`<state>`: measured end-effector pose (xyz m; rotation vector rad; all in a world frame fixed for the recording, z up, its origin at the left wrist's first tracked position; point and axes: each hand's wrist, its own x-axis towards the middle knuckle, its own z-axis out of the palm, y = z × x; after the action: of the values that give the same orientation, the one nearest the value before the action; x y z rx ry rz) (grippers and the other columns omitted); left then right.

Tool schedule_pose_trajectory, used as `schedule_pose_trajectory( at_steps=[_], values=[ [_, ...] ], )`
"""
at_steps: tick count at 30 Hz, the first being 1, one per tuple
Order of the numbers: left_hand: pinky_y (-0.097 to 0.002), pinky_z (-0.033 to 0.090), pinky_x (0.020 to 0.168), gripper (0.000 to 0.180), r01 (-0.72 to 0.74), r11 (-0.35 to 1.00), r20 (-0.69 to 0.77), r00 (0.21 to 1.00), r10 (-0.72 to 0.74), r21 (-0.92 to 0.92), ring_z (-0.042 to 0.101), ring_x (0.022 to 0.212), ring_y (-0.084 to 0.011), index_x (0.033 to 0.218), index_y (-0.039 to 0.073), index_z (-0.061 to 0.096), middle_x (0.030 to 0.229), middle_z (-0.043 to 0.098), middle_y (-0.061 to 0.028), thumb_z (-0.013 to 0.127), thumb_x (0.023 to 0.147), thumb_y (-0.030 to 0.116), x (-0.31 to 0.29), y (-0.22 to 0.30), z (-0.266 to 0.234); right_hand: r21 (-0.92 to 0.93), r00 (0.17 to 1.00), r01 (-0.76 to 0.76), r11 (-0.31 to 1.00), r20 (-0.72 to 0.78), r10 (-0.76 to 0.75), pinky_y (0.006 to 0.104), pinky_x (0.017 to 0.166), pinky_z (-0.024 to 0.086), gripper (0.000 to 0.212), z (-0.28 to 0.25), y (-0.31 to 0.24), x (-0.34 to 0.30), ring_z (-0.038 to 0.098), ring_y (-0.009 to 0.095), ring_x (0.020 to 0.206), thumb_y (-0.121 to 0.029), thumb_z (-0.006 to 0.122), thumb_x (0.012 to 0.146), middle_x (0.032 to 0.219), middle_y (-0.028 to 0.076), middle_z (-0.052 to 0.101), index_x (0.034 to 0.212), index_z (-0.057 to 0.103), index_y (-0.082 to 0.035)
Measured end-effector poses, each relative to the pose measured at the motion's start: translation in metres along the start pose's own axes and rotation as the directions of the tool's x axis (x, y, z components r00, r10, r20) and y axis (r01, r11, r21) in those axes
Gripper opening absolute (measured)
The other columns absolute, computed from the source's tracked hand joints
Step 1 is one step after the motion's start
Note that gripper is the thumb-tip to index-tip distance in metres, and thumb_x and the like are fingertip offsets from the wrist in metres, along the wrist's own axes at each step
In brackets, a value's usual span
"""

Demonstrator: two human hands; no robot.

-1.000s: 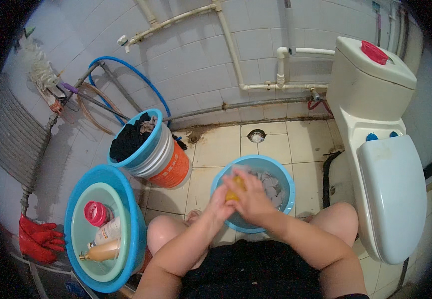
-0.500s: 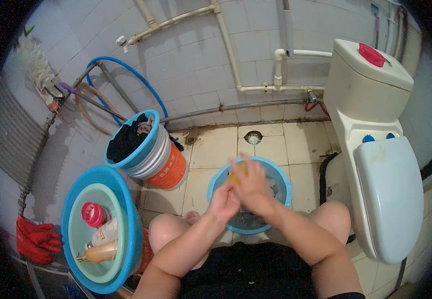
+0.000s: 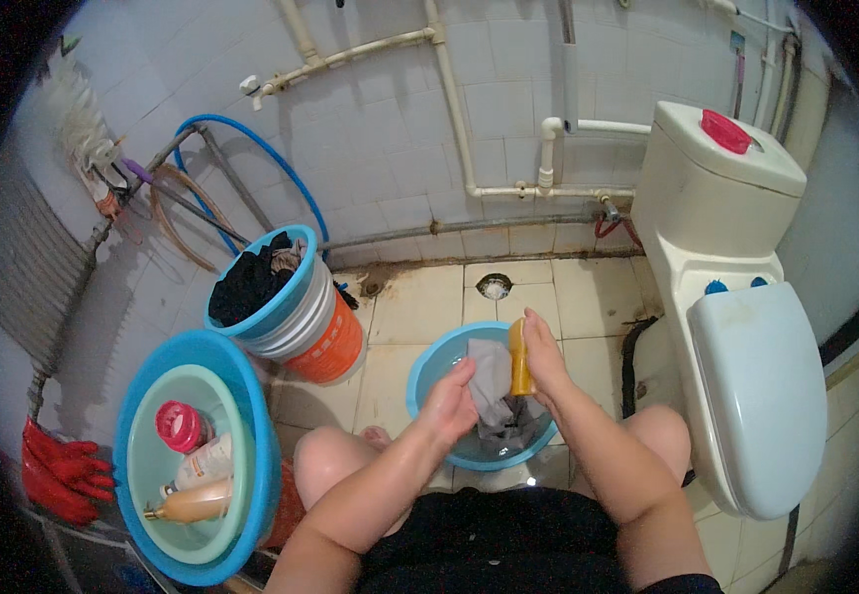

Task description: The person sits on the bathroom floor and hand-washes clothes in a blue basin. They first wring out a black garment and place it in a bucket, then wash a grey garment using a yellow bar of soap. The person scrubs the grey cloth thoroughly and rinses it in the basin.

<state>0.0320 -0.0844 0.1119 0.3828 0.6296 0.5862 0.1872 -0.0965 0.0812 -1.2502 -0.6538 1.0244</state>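
A light-blue basin (image 3: 419,368) stands on the floor between my knees, with water and grey cloth in it. Part of the grey cloth (image 3: 490,371) rises between my hands. My left hand (image 3: 449,401) is at its left edge with the thumb up and fingers curled against it; the fingertips are partly hidden. On the other side, my right hand (image 3: 545,361) grips a yellow soap bar (image 3: 519,358) upright, close to the cloth.
At the left, a blue tub (image 3: 135,406) carries a pale green basin (image 3: 142,465) with bottles and a pink-lidded jar. Behind it, a white bucket (image 3: 296,342) supports a basin of dark clothes (image 3: 256,282). A toilet (image 3: 761,396) stands right; a floor drain (image 3: 494,286) lies ahead.
My hands were together over the basin and have moved apart. The yellow soap bar now shows upright in my right hand, and grey cloth has come up between the hands.
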Motion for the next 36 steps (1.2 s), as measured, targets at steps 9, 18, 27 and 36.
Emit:
schedule_pose_trajectory(
  at_steps=[9, 18, 27, 36],
  values=[
    [-0.0378, 0.041, 0.093, 0.03, -0.162, 0.987, 0.204, 0.966, 0.158, 0.004, 0.052, 0.107, -0.0201, 0.12, 0.006, 0.042, 0.116, 0.053, -0.0071, 0.036, 0.095, 0.022, -0.008, -0.013, -0.006, -0.622, 0.865, 0.473, 0.624, 0.191, -0.465, 0.04, 0.099, 0.03, 0.046, 0.014, 0.003, -0.029, 0.038, 0.038, 0.116, -0.023, 0.046, 0.09, 0.127, 0.024, 0.04, 0.129, 0.035, 0.0],
    [-0.0361, 0.04, 0.092, 0.032, -0.189, 0.979, -0.001, 0.982, 0.189, 0.073, 0.05, 0.109, -0.0203, 0.122, 0.005, 0.041, 0.119, 0.05, -0.0075, 0.036, 0.095, 0.021, -0.009, 0.008, -0.01, -0.649, 0.766, 0.637, 0.415, 0.472, -0.437, 0.0408, 0.1, 0.028, 0.046, 0.046, -0.022, -0.058, 0.034, 0.038, 0.119, -0.022, 0.047, 0.088, 0.133, 0.02, 0.034, 0.127, 0.037, -0.002],
    [-0.0365, 0.041, 0.093, 0.028, -0.102, 0.993, -0.064, 0.993, 0.098, -0.051, 0.051, 0.108, -0.0186, 0.119, 0.009, 0.045, 0.119, 0.052, -0.0053, 0.039, 0.094, 0.018, -0.007, -0.01, -0.014, -0.681, 0.795, 0.58, 0.447, 0.355, -0.492, 0.0412, 0.099, 0.029, 0.05, 0.04, -0.009, -0.031, 0.037, 0.037, 0.116, -0.015, 0.056, 0.082, 0.131, 0.02, 0.035, 0.127, 0.038, -0.002],
    [-0.0384, 0.04, 0.094, 0.032, -0.095, 0.995, -0.055, 0.994, 0.096, 0.025, 0.05, 0.11, -0.0213, 0.123, 0.008, 0.039, 0.12, 0.051, -0.006, 0.036, 0.095, 0.024, -0.013, -0.004, -0.021, -0.42, 0.991, 0.119, 0.9, 0.1, -0.085, 0.0348, 0.099, 0.03, 0.044, 0.031, 0.003, -0.01, 0.04, 0.031, 0.117, -0.022, 0.047, 0.091, 0.127, 0.02, 0.041, 0.128, 0.036, -0.002]
  ],
)
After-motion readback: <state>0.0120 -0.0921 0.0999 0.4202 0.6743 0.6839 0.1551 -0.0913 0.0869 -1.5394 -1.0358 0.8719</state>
